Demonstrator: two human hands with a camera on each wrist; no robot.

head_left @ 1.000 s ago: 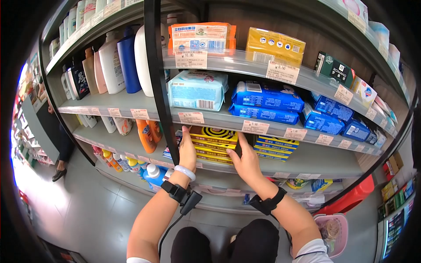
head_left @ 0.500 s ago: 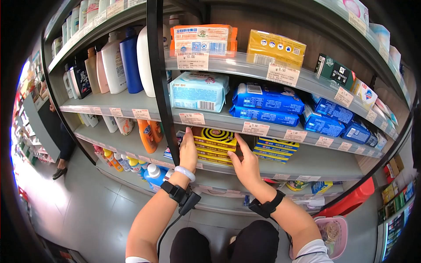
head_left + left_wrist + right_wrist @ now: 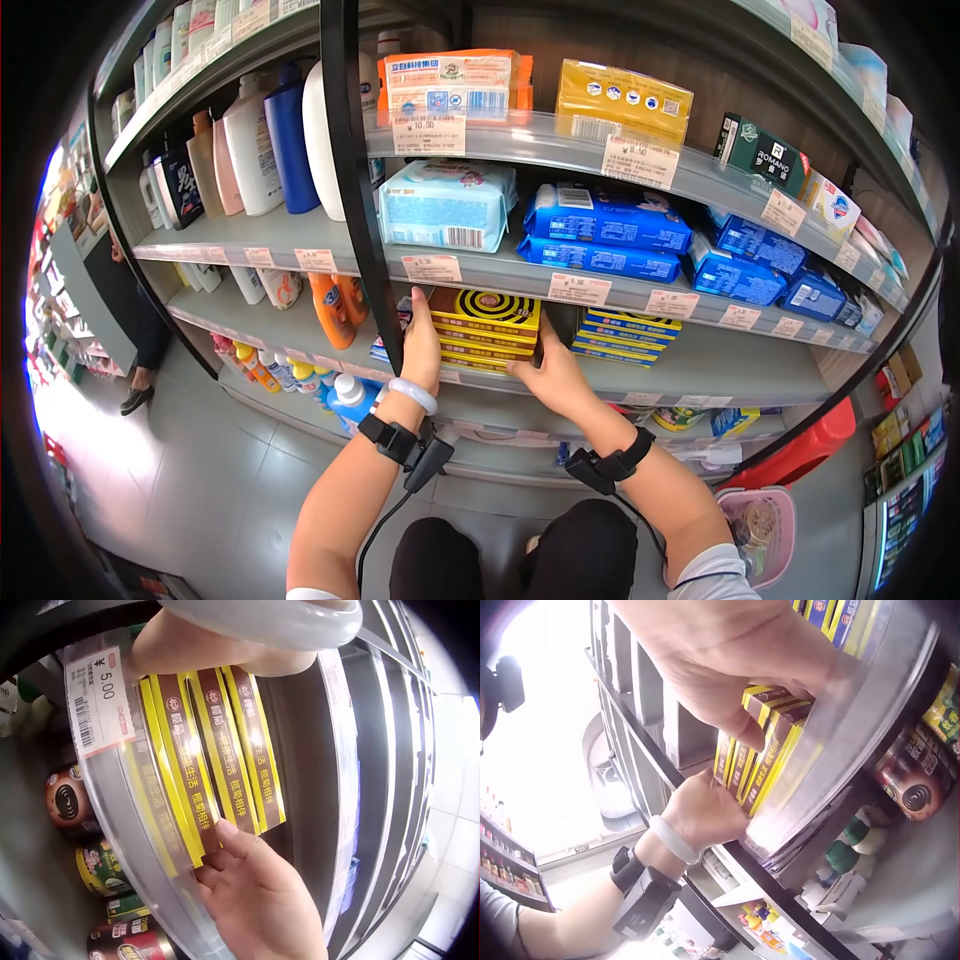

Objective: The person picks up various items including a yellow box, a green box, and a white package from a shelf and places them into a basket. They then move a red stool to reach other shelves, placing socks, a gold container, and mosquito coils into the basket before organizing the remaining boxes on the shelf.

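A stack of yellow-and-brown mosquito coil boxes [image 3: 488, 325] lies flat on a low shelf, with a black spiral printed on the top one. My left hand [image 3: 423, 345] lies along the stack's left end with fingers straight. At the other end is my right hand [image 3: 562, 375], fingers extended along the side and thumb at the lower front corner. In the left wrist view, the right thumb [image 3: 236, 834] rests against the box fronts. The right wrist view shows the boxes [image 3: 761, 761] between both hands, behind a clear shelf lip.
A second stack of blue-and-yellow boxes [image 3: 628, 338] stands to the right. Close above runs a shelf holding blue packs [image 3: 610, 230] and a light-blue pack [image 3: 447, 205]. A black upright post [image 3: 358, 180] is beside my left hand. A pink basket [image 3: 785, 530] stands at lower right.
My right hand has shifted slightly left and down, its thumb now lower on the front of the stack. My left hand stays at the left end.
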